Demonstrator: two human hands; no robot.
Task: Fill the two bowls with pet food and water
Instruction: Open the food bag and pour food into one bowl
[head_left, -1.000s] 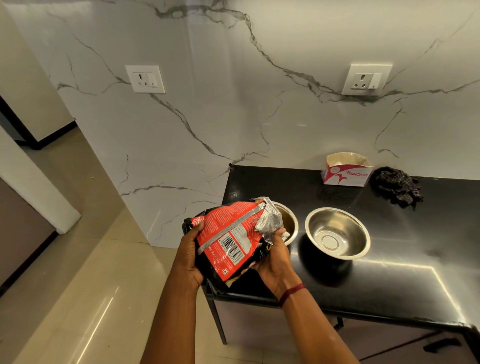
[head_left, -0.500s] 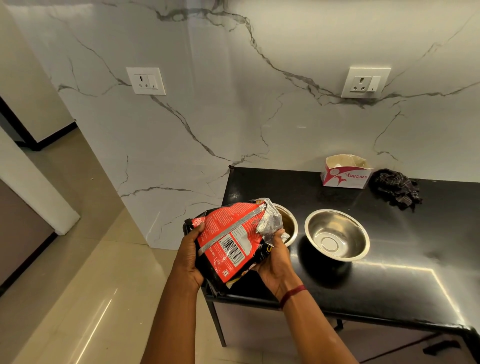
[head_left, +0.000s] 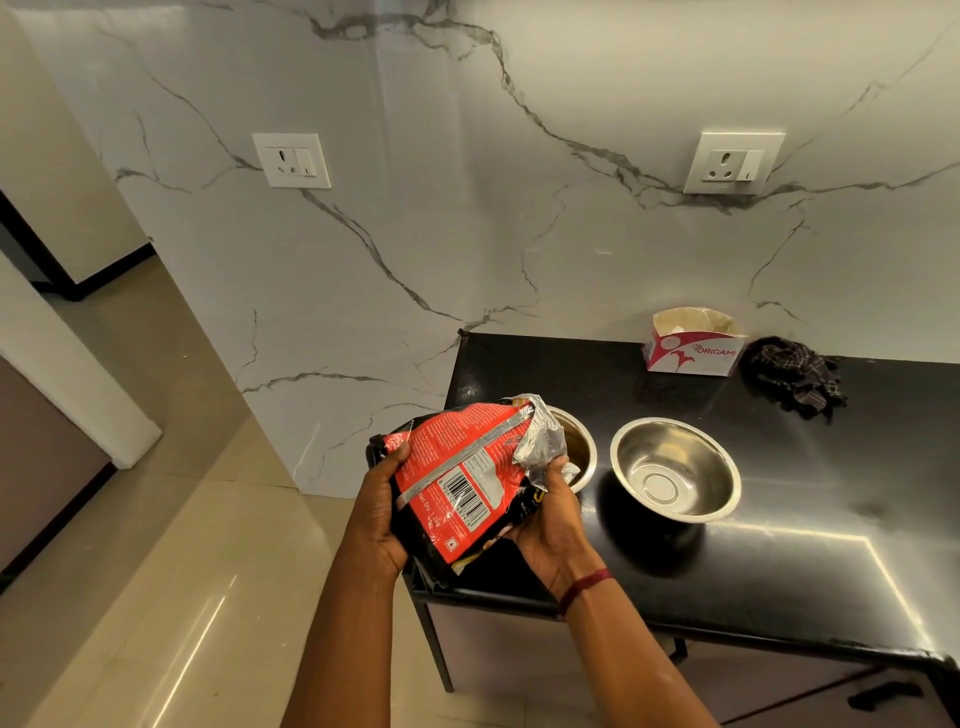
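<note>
A red and black pet food bag (head_left: 457, 478) is held tilted, its torn silver mouth over the left steel bowl (head_left: 582, 447). That bowl is mostly hidden behind the bag, and a brownish inside shows. My left hand (head_left: 382, 512) grips the bag's bottom corner. My right hand (head_left: 550, 514) holds the bag under its mouth end. The right steel bowl (head_left: 675, 470) stands empty and shiny on the black countertop (head_left: 810, 571), just right of the left bowl.
A small open red and white carton (head_left: 693, 343) and a dark crumpled cloth (head_left: 792, 374) lie at the back by the marble wall. The counter's left edge drops to a beige tiled floor (head_left: 171, 597). Two wall sockets sit above.
The bag and both hands stay in nearly the same pose over the left bowl. Only the view has shifted slightly.
</note>
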